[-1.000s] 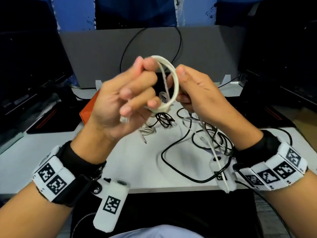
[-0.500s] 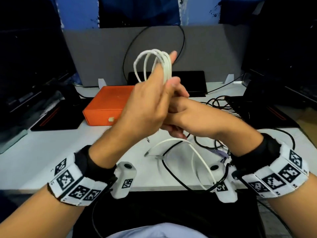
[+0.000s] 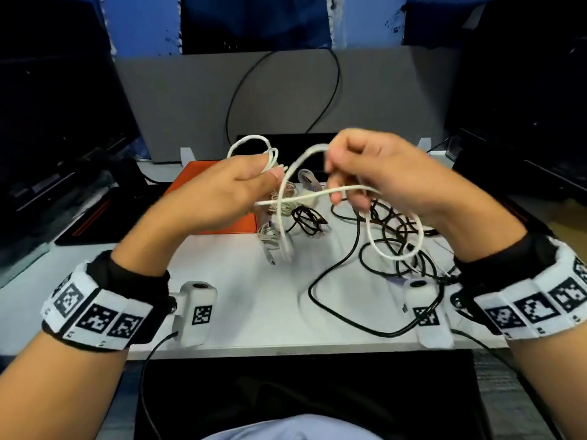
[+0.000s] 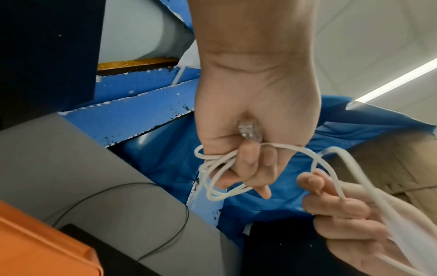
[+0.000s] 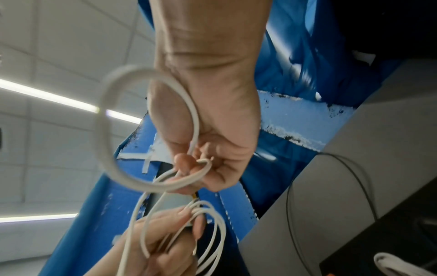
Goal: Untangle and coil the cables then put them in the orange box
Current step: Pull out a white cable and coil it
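White cable (image 3: 287, 198) hangs in the air between both hands above the desk (image 3: 241, 300): left hand (image 3: 222, 192) clenches its coiled loops, right hand (image 3: 374, 173) pinches a free strand. Orange box (image 3: 187, 182) sits behind the left hand.

Both my forearms are raised in front of me, each wrist wrapped in a black band with white square-patterned markers. My left hand (image 3: 241, 182) is held palm inward, its fingers (image 4: 250, 164) curled tight around a small bundle of loops of thin white round cable (image 4: 214, 179), with a clear plastic plug tucked in my palm. My right hand (image 3: 371, 166) sits just beside it at the same height, knuckles up, thumb and fingertips (image 5: 189, 164) pinching a further stretch of that same cable.
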